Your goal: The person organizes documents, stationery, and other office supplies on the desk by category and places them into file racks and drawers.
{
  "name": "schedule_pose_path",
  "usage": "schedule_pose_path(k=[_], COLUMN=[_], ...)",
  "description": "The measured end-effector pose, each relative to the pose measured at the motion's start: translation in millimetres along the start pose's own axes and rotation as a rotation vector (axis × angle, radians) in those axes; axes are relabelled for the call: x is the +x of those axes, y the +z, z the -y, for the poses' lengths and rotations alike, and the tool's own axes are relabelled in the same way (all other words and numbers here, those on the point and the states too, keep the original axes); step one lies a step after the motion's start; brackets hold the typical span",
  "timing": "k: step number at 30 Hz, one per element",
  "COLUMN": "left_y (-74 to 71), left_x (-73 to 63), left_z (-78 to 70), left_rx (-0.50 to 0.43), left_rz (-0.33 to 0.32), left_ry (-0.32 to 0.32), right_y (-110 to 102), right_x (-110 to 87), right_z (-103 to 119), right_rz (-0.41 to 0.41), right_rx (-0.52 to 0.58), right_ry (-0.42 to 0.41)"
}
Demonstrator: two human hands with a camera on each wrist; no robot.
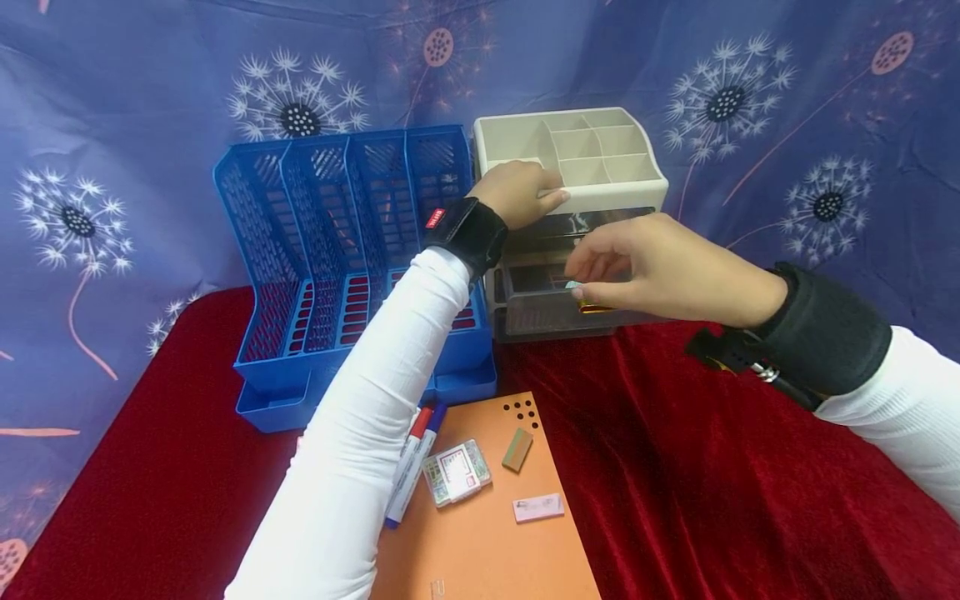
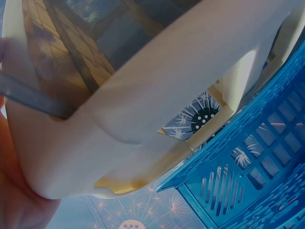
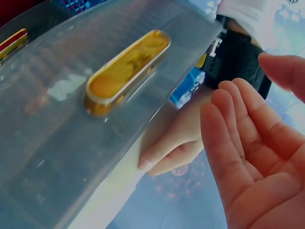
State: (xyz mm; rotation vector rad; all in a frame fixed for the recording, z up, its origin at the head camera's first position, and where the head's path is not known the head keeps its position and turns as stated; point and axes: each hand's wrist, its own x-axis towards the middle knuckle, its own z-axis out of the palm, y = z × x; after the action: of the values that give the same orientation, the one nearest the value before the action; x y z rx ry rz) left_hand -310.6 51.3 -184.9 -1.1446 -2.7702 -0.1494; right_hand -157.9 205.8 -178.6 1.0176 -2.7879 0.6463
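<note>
A cream desk organizer [image 1: 615, 197] with clear drawers stands against the backdrop. My left hand [image 1: 521, 193] grips its top at the left front, fingers bent over the rim. In the left wrist view, the organizer's pale body [image 2: 128, 105] hides most of that hand. One clear drawer [image 1: 528, 279] sticks out at the front. My right hand [image 1: 652, 267] is beside the drawer's gold handle [image 3: 128, 69]. In the right wrist view its fingers [image 3: 228, 138] are loosely bent and apart from the handle, with nothing between them and the thumb.
A blue file rack [image 1: 352, 350] stands left of the organizer. On an orange board [image 1: 487, 558] in front lie two markers [image 1: 412, 467], a small clear box [image 1: 457, 472], a green-brown block [image 1: 517, 450] and a pink-white block [image 1: 537, 507]. Dark red cloth [image 1: 675, 467] covers the table.
</note>
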Motion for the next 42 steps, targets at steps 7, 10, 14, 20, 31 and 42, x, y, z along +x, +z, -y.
schedule_pose_path(k=[7,10,14,20,31,42], left_y=[1.5,2.6,3.6,1.7,2.1,2.0], left_x=[2.1,2.3,1.6,-0.5,1.1,1.8], left_z=[1.2,1.1,0.8,1.9,1.8,0.5], left_rx=[-0.007,-0.010,-0.014,-0.015,-0.030,-0.017], left_rz=[-0.014,-0.013,-0.002,-0.010,-0.007,-0.012], left_ry=[0.013,0.007,0.000,0.001,0.007,0.011], right_y=[8,13,20,31,52,84], right_x=[-8.7,-12.2,-16.7,-20.8,-29.4,-41.8], right_z=[7,9,11,15,18,14], right_rz=[-0.009,-0.018,-0.009,0.019,0.109,0.172], right_rx=[-0.030,-0.022,-0.006,0.022,0.078,0.147], right_ry=[-0.103,-0.142,-0.168,-0.184,-0.165,-0.134])
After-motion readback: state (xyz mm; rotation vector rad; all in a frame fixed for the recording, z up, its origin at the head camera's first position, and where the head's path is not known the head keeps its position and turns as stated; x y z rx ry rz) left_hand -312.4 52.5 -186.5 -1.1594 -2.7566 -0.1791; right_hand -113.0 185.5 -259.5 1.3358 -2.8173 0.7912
